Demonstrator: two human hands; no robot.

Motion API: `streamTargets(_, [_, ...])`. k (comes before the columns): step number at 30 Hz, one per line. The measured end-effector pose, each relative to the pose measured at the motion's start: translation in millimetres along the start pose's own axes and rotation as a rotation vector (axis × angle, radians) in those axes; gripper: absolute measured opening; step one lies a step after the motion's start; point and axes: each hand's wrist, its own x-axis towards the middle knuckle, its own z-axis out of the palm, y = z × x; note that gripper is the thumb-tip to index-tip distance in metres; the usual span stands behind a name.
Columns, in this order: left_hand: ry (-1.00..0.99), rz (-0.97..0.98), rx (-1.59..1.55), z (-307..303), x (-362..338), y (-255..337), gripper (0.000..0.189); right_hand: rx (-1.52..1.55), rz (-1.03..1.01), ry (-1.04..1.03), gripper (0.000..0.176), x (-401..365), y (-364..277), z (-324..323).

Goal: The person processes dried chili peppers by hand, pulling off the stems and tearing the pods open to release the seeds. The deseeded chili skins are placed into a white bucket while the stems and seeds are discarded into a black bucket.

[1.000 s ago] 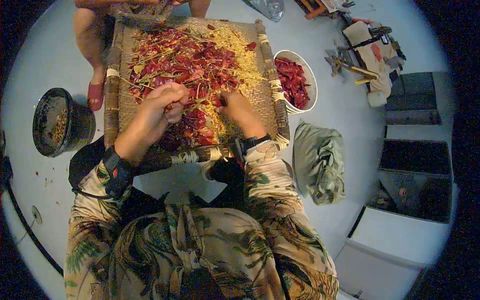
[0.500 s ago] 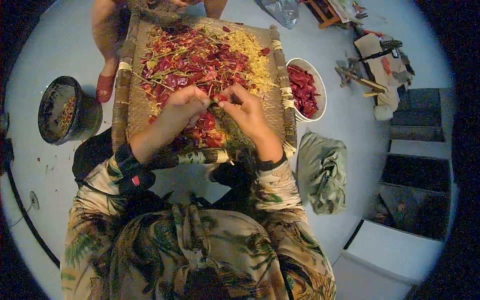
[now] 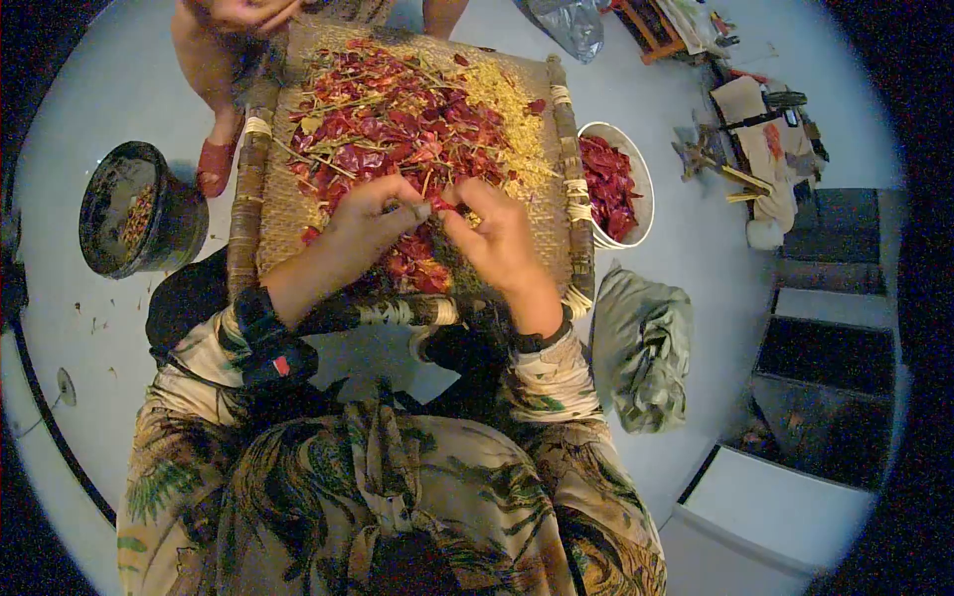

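A woven tray [image 3: 275, 214] with a wooden frame lies in front of me, bearing dried red chilies [image 3: 363, 159], stems and a band of yellow seeds [image 3: 512, 124]. Over its near half, my left hand [image 3: 373, 223] pinches with thumb and fingers close to a small piece of red chili. My right hand [image 3: 492, 238] is closed on that red piece [image 3: 439, 203], the fingertips of both hands nearly touching. More chili pieces [image 3: 417, 268] lie under and between my hands.
A black bucket [image 3: 164, 214] with some seeds stands at the left. Right of the tray is a white bucket [image 3: 649, 204] of red chilies, with a grey-green bag [image 3: 646, 348] below it. Another person's bare leg and red shoe [image 3: 215, 167] show at the upper left.
The view has shifted slightly. My hands have stayed together over the tray, with the fingertips moved a little. The other person's hand now shows more at the top left.
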Motion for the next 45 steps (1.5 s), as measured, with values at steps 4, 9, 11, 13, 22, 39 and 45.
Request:
streamTargets(4, [-0.006, -0.045, -0.025, -1, -1, 4, 0.012, -0.030, -0.001, -0.024, 0.015, -1, -1, 0])
streamTargets(9, [-0.038, -0.087, 0.011, -3, -1, 3, 0.012, -0.128, -0.108, -0.059, 0.014, 0, -8, -3])
streamTargets(11, [-0.025, -0.082, 0.070, -3, 1, -4, 0.013, -0.162, -0.119, -0.088, 0.014, 0, -11, -5])
streamTargets(13, [-0.032, -0.062, 0.102, -5, 1, -3, 0.013, -0.155, -0.125, -0.102, 0.013, -1, -12, -3])
streamTargets(22, [-0.148, -0.023, 0.115, -14, 0, -3, 0.009, -0.102, -0.210, -0.119, 0.006, -1, -7, 4])
streamTargets(39, [-0.094, -0.101, -0.025, -8, -7, 1, 0.012, -0.091, -0.277, -0.088, 0.009, -6, -12, 14])
streamTargets(45, [0.038, -0.123, -0.200, -2, -5, 12, 0.007, 0.189, -0.001, 0.033, 0.011, -4, -12, 17])
